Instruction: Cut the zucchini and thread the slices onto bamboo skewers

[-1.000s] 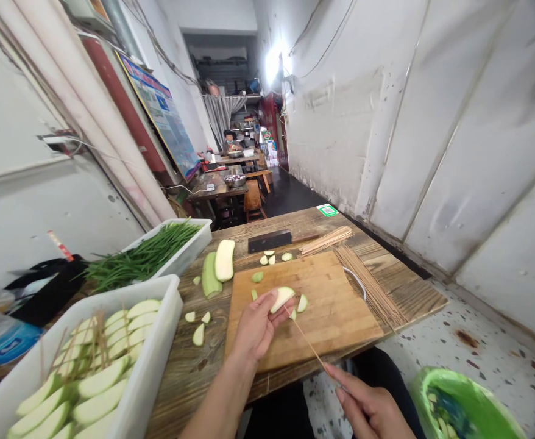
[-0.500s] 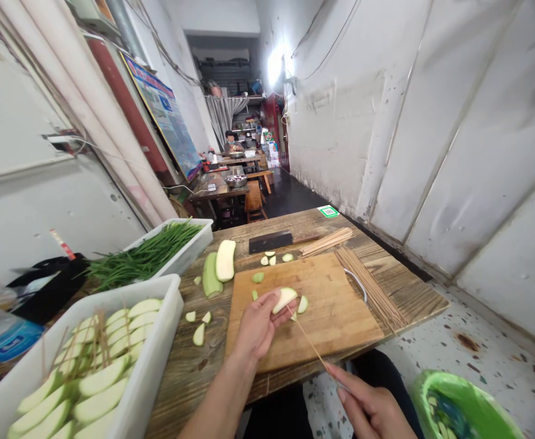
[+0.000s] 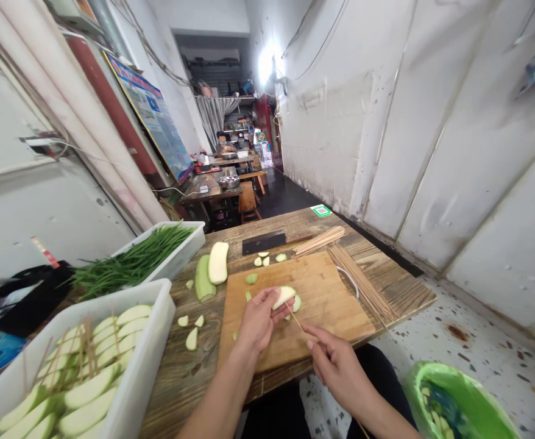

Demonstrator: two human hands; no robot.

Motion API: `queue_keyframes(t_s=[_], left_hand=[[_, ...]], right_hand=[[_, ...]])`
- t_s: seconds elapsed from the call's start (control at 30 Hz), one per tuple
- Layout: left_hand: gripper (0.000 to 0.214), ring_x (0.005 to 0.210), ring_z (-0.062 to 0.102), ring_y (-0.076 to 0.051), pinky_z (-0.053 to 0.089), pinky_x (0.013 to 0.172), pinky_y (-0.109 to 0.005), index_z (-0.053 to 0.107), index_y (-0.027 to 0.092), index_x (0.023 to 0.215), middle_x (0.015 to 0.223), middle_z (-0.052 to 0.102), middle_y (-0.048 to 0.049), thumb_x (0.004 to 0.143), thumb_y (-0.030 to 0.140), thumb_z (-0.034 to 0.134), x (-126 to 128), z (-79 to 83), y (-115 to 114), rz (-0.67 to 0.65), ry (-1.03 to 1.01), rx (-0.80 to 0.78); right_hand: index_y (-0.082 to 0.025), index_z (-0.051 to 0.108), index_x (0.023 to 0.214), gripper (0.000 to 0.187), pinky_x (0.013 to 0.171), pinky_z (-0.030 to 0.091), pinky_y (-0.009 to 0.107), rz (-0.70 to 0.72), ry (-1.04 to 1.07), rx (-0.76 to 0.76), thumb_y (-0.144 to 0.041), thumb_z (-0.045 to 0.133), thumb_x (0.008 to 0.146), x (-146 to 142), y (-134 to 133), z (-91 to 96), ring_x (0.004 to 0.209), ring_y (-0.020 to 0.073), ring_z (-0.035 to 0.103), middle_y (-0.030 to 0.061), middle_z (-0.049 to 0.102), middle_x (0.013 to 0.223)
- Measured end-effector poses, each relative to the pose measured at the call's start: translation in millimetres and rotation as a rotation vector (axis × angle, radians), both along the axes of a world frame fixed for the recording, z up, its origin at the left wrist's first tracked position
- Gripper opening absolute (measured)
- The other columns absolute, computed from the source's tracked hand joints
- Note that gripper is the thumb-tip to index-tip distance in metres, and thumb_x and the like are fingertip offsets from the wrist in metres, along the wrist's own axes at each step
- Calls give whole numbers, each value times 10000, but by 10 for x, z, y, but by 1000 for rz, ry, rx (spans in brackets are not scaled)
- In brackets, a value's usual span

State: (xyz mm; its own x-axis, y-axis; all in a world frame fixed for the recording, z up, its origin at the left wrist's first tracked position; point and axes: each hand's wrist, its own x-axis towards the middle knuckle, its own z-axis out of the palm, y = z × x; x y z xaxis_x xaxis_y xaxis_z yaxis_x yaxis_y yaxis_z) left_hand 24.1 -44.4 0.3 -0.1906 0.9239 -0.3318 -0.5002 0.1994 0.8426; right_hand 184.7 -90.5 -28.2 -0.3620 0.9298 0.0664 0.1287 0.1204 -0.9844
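Note:
My left hand (image 3: 262,314) pinches a pale green squash slice (image 3: 285,296) above the wooden cutting board (image 3: 331,305). In my right hand (image 3: 334,356) is a thin wooden skewer (image 3: 295,316), its front end at the lower edge of the slice; whether the tip is inside it I cannot tell. The skewer's rear end shows below my right wrist. Another slice (image 3: 297,303) lies on the board just behind my left fingers. Small green offcuts (image 3: 251,278) rest near the board's left side.
Left stands a white tray (image 3: 161,311) of skewered slices, with a tray of green chives (image 3: 151,253) behind. Two squash pieces (image 3: 218,263), a cleaver (image 3: 264,242) and loose skewers (image 3: 363,286) lie around the board. A green-lined bin (image 3: 464,396) is on the floor at right.
My right hand has moved up and left, sliding its grip along the skewer closer to the slice. My left hand still holds the slice. The camera view has shifted slightly.

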Motion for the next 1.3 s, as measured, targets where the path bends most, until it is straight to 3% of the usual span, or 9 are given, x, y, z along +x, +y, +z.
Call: queue_keyframes(t_s=[0.1, 0.17, 0.33, 1.0, 1.13, 1.3], left_hand=[[95, 727, 684, -189, 553, 621, -250, 584, 89, 869, 853, 697, -150, 795, 149, 581, 1, -5, 3, 12, 2, -6], [91, 720, 684, -187, 551, 617, -247, 582, 87, 866, 848, 697, -152, 800, 150, 574, 2, -6, 2, 15, 3, -8], [76, 698, 683, -179, 548, 618, -246, 574, 83, 862, 843, 697, -155, 816, 136, 544, 22, 7, 12, 11, 19, -13], [82, 699, 681, -177, 547, 658, -273, 582, 102, 857, 835, 701, -129, 800, 159, 567, 41, 12, -7, 8, 36, 10], [76, 691, 680, -179, 546, 646, -269, 592, 99, 830, 826, 701, -128, 785, 160, 586, 56, 33, -17, 16, 28, 3], [82, 689, 681, -182, 544, 627, -258, 606, 94, 819, 825, 701, -129, 767, 157, 610, 62, 44, -18, 19, 34, 13]], right_hand=[[-114, 607, 1164, 402, 513, 459, 250, -20, -31, 57, -346, 431, 887, -20, -9, 30, 431, 130, 469, -28, 529, 494], [-122, 628, 1141, 379, 637, 502, 289, -25, -45, 94, -324, 443, 879, -11, -32, 72, 558, 170, 581, 31, 647, 630], [-152, 621, 1163, 357, 858, 473, 329, -2, -3, 96, -296, 447, 887, 11, -62, 125, 938, 225, 635, 104, 698, 1006], [-107, 605, 1179, 386, 839, 480, 333, 0, -6, 74, -303, 443, 889, 3, -51, 99, 908, 227, 641, 121, 697, 975], [-84, 605, 1171, 391, 785, 492, 324, -26, -19, 65, -296, 439, 887, -28, -62, 88, 829, 223, 642, 92, 706, 827], [-117, 643, 1097, 334, 659, 482, 263, -37, -41, 128, -268, 421, 899, -55, -58, 41, 708, 190, 621, 63, 690, 801]])
